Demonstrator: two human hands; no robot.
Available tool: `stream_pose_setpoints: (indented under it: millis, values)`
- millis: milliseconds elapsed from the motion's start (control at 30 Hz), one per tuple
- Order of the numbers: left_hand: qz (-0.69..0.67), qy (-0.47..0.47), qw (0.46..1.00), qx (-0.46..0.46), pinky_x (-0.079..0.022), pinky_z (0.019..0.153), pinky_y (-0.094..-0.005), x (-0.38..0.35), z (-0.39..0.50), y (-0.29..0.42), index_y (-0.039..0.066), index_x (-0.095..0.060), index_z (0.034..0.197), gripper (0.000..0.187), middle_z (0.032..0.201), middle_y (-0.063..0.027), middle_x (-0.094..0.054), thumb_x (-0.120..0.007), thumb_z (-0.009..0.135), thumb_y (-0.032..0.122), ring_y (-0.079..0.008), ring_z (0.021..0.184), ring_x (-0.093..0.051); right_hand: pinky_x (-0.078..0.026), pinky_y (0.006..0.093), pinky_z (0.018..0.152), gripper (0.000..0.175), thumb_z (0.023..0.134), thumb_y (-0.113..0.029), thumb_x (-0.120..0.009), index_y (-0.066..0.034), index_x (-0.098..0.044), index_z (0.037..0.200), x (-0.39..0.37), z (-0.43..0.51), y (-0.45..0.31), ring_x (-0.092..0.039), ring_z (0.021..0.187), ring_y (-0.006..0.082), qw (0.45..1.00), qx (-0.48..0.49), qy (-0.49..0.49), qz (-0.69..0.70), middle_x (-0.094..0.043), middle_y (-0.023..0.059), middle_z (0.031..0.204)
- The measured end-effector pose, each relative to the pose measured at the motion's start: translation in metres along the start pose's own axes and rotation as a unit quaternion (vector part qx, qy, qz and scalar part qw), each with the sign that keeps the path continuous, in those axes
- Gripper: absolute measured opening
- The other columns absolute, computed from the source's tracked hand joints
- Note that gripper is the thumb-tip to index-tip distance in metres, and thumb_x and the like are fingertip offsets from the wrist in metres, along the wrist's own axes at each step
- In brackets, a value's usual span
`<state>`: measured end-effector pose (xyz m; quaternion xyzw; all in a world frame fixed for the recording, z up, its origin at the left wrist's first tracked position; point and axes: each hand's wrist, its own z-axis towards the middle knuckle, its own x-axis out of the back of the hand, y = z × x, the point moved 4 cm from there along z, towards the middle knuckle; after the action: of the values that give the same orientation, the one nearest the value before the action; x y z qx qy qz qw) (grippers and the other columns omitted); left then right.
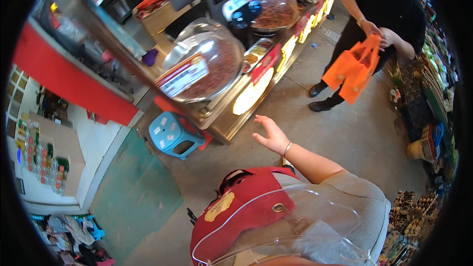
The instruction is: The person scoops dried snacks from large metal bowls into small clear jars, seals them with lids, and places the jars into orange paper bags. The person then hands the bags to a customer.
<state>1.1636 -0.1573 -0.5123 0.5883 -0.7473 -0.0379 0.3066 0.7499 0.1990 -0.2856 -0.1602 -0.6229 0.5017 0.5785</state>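
Note:
My right hand (272,136) reaches forward past the red apron (255,199), its fingers apart and nothing in it; a bracelet circles the wrist. It is nearest to the corner of the food counter (221,123), not touching it. On the counter a clear plastic dome (218,62) covers a large dish of reddish-brown food, with a printed sign in front. My left hand is out of view. Ahead at the right, a person in dark clothes holds orange bags (356,70) in both hands. A clear plastic shield crosses the low part of the view.
A blue plastic stool (172,133) stands beside the counter's end. Small food trays (258,53) and more domed dishes line the counter. Bottles (46,162) stand on a surface at the left. A heap of clothes (70,232) lies lower left. Goods crowd the right edge.

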Motion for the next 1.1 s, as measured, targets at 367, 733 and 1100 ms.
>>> stream_pose_setpoints:
  millis: [367,733,1100]
  values:
    - [-0.206,0.145,0.955,-0.158,-0.059,0.065,-0.035,0.159,-0.012,-0.1,0.006,-0.072,0.117,0.025,0.085,-0.0088,-0.074,-0.067,0.098,0.021,-0.0192,0.069,-0.07,-0.032,0.0415,0.122,0.065,0.107,-0.054,-0.048,-0.0082,-0.05,0.152,-0.249,-0.041,-0.015,-0.046,0.143,0.0277,0.8,-0.325,-0.482,0.149,-0.05,0.0152,0.155]
    - [-0.177,0.145,0.973,0.038,-0.042,0.046,-0.032,0.423,0.003,-0.094,0.011,-0.074,0.092,0.04,0.067,-0.005,-0.066,-0.053,0.106,0.042,-0.0125,0.05,-0.055,-0.055,0.0458,0.097,0.062,0.077,-0.052,-0.081,-0.0095,-0.077,0.121,-0.491,0.082,0.125,-0.07,0.116,0.0314,0.653,-0.262,-0.64,-0.31,-0.073,0.0155,0.128]
    - [-0.327,0.134,0.925,0.143,-0.047,0.054,-0.0367,0.608,0.17,-0.139,0.015,-0.066,0.111,0.025,0.086,-0.0033,-0.068,-0.063,0.1,0.037,-0.0161,0.065,-0.062,-0.052,0.0443,0.103,0.036,0.095,-0.034,-0.061,-0.0108,-0.072,0.12,-0.621,0.497,-0.047,-0.067,0.115,0.036,0.909,-0.093,-0.371,-0.166,-0.071,0.0172,0.124]
